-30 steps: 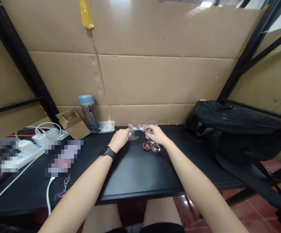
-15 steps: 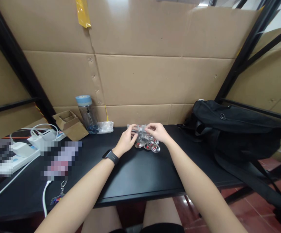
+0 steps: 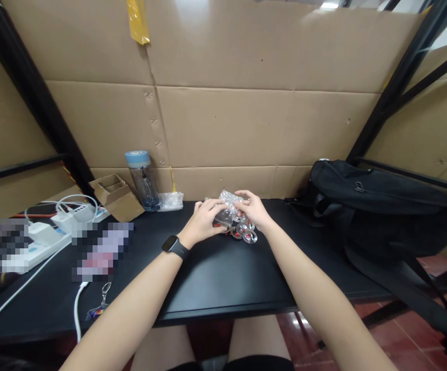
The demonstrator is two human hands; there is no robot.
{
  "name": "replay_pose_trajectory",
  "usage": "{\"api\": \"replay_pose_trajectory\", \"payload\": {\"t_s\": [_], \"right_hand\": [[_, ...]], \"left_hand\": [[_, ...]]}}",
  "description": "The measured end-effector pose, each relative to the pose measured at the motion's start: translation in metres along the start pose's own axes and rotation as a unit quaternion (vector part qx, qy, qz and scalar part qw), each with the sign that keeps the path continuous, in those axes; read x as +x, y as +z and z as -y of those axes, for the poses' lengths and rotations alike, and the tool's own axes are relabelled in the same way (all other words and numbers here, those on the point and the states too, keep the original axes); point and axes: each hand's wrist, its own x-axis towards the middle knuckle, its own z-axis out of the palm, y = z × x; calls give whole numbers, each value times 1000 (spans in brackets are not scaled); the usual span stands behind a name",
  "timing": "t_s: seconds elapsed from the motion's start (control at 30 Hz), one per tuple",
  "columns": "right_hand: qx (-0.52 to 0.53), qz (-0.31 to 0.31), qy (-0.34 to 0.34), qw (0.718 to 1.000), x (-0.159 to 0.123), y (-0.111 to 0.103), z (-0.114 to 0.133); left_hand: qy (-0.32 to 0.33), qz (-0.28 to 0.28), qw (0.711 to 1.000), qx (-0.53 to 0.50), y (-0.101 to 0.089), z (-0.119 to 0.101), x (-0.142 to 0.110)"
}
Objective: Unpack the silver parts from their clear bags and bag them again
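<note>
Above the back part of the black table, my right hand (image 3: 253, 210) pinches a crinkled clear plastic bag (image 3: 229, 198) between thumb and fingers. My left hand (image 3: 203, 222), below a dark wristwatch (image 3: 175, 246), curls its fingers and thumb around the left side of the same clear plastic. Several round, clear discs with red marks (image 3: 249, 236) lie just under and between the hands. The left fingers partly cover the discs and the lower part of the bag, so its contents are hard to make out.
A blue-lidded bottle (image 3: 144, 180), an open cardboard box (image 3: 118, 200) and another clear plastic packet (image 3: 171, 201) stand along the back left. Power strips (image 3: 59, 226) and a cable-connected blurred item (image 3: 105, 250) lie left. A black backpack (image 3: 378, 206) sits right, against cardboard walls (image 3: 223, 129).
My left hand has closed in around the plastic, its fingers now reaching over it. The bag in my right hand has been lifted and turned slightly. The view has shifted a little.
</note>
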Motion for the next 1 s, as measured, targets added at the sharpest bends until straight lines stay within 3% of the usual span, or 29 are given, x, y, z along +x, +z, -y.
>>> {"api": "replay_pose_trajectory", "payload": {"t_s": [0.17,0.3,0.4,0.53,0.6,0.7,0.87,1.0], "right_hand": [[-18,34,-6,999,-2,4,1],[-34,21,-24,999,3,3,-9],[-76,-6,-52,996,10,-3,-20],[-199,-51,-102,973,19,-18,-30],[-268,-74,-131,952,24,-27,-35],[-359,-102,-143,917,30,-43,-45],[-471,-51,-90,876,39,-62,-67],[-509,38,-66,858,41,-60,-74]], "left_hand": [[47,-9,999,19,13,4,1],[58,2,998,3,15,14,2],[-36,-37,996,72,4,37,-3],[-214,-121,953,177,-17,80,-19],[-293,-121,927,199,-24,97,-29],[-377,-75,903,192,-24,110,-38],[-441,37,881,165,-17,107,-36],[-435,19,881,186,-13,101,-33]]}}
